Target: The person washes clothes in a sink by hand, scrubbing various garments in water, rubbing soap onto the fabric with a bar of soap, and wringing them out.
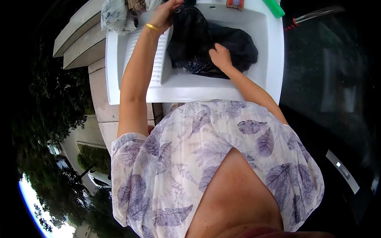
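Observation:
A black garment (234, 43) lies bunched in the basin of a white laundry sink (254, 89). Wet suds or water show at its lower left edge. My left hand (166, 15), with a gold bracelet at the wrist, is closed on the garment's upper left part, beside a small round metal button. That part looks pulled up over the rim of the ribbed washboard (157, 59); the fingertips are partly hidden near the frame's top. My right hand (221, 56) makes a fist on the middle of the garment, pinching its cloth.
A pale plastic bag (114, 16) and crumpled cloth stand on the sink's back left corner. A red packet (235, 4) lies at the back rim, a green object (274, 7) at the right corner. A dark glass surface (329, 79) is on the right.

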Tool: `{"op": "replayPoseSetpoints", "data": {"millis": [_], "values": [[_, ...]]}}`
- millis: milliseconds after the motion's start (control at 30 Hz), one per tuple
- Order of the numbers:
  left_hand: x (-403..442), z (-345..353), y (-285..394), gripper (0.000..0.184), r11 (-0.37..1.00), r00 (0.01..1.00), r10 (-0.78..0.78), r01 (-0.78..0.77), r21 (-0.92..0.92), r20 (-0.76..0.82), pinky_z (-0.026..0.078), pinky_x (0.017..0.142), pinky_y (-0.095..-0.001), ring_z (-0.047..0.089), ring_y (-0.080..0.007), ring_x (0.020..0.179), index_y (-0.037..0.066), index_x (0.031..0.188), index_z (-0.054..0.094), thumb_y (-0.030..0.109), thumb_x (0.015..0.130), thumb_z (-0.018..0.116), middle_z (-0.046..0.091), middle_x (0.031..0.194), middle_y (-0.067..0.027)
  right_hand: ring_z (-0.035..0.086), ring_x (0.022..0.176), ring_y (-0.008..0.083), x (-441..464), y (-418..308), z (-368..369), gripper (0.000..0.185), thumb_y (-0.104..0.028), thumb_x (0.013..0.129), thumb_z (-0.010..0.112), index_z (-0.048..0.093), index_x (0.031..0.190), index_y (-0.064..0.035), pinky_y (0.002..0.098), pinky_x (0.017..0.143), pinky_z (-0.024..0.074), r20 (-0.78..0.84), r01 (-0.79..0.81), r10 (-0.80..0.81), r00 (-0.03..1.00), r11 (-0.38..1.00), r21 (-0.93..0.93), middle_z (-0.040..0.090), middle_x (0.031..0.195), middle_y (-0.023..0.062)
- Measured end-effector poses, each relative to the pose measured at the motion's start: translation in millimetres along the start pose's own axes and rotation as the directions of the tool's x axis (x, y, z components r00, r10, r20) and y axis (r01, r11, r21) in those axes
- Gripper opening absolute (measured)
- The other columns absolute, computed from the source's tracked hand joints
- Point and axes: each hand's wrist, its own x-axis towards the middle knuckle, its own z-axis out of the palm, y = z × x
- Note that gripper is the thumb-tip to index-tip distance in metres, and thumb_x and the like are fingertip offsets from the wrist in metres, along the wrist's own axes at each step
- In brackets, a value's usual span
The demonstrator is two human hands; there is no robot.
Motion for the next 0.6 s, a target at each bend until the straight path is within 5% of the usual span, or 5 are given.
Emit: {"op": "replayPoseSetpoints", "data": {"millis": [33, 167, 300, 467, 600], "values": [[25.6, -30.9, -14.9, 0.061, 0.998, 0.999, 0.030, -0.029, 0.056, -0.024, 0.034, 0.096, -0.0387, 0.040, -0.0219, 0.120, 0.006, 0.130, 0.039, 0.045, 0.086, 0.053, 0.047, 0.127, -0.0108, 0.056, 0.065, 0.0374, 4.5, 10.8, -14.6, 0.017, -0.011, 0.074, 0.047, 0.055, 0.078, 0.0040, 0.0396, 0.066, 0.0449, 0.006, -0.007, 0.007, 1.000, 0.997, 0.071, 0.054, 0.067, 0.0254], [-22.7, -20.9, -23.7, 0.042, 0.999, 0.977, 0.049, -0.044, 0.032, -0.206, 0.049, 0.079, -0.0279, 0.056, -0.0183, 0.094, -0.001, 0.111, 0.053, 0.033, 0.086, 0.057, 0.057, 0.108, -0.0115, 0.050, 0.100, 0.0190, 13.1, 27.3, -66.9, 0.037, -0.009, 0.076, 0.048, 0.056, 0.109, 0.0068, 0.0278, 0.084, 0.0385, 0.045, -0.430, 0.593, 0.804, 0.527, 0.733, 0.058, 0.102, 0.0140], [-34.7, -28.3, -82.1, 0.041, 0.865, 0.945, -0.219, 0.304, 0.399, -0.245, 0.046, 0.085, -0.0309, 0.055, -0.0187, 0.102, 0.000, 0.115, 0.054, 0.027, 0.084, 0.059, 0.059, 0.108, -0.0106, 0.054, 0.088, 0.0187, 24.5, 37.4, -107.5, 0.031, -0.011, 0.075, 0.048, 0.059, 0.099, 0.0054, 0.0314, 0.075, 0.0415, -0.081, -0.460, 0.551, 0.831, 0.762, 0.456, 0.061, 0.092, 0.0131], [-36.2, -26.8, -135.9, 0.051, 0.644, 0.985, 0.079, 0.069, 0.762, -0.156, 0.044, 0.085, -0.0322, 0.058, -0.0286, 0.096, -0.006, 0.113, 0.054, 0.027, 0.076, 0.066, 0.060, 0.108, -0.0201, 0.058, 0.075, 0.0267, 40.9, 44.9, -121.9, 0.025, -0.014, 0.073, 0.048, 0.060, 0.091, -0.0013, 0.0353, 0.069, 0.0440, -0.095, -0.418, 0.419, 0.903, 0.908, 0.030, 0.062, 0.080, 0.0174], [-28.9, -16.7, -145.8, 0.055, 0.445, 0.964, 0.149, 0.135, 0.885, -0.222, 0.046, 0.084, -0.0332, 0.060, -0.0311, 0.096, -0.007, 0.111, 0.055, 0.034, 0.076, 0.066, 0.061, 0.103, -0.0237, 0.057, 0.074, 0.0324, 37.3, 43.6, -111.9, 0.016, -0.012, 0.074, 0.049, 0.058, 0.083, -0.0030, 0.0394, 0.069, 0.0448, -0.364, -0.057, -0.077, 0.928, 0.938, -0.343, 0.059, 0.081, 0.0153]]}}
